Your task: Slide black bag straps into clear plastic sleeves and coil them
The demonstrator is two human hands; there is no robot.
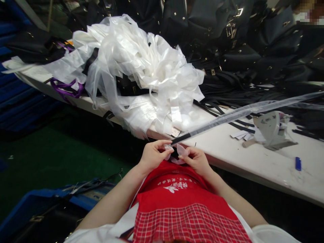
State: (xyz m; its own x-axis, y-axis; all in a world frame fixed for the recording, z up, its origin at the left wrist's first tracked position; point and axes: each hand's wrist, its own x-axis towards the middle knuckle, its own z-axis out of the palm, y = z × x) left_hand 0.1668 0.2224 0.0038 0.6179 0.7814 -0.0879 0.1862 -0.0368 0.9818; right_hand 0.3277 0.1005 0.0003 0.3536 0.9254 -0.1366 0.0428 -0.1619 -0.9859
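Note:
At the table's front edge, my left hand (155, 153) is closed, its thumb and fingers pinching one end of a thin whitish plastic strip (179, 161). Close beside it on the right, my right hand (196, 158) pinches another part of that strip, which loops between the two. A black strap (181, 138) ends right by my left fingertips. Its far part runs up to the right inside a long clear plastic sleeve (227, 116). Whether my left fingers also touch the strap, I cannot tell.
A big heap of white plastic sleeves (152, 67) covers the middle of the white table (265, 168). Black bags (212, 20) with metal buckles are piled behind it. To the right lie a torn paper-like roll (270, 130) and a small blue object (298, 163). A blue crate (32, 202) stands lower left.

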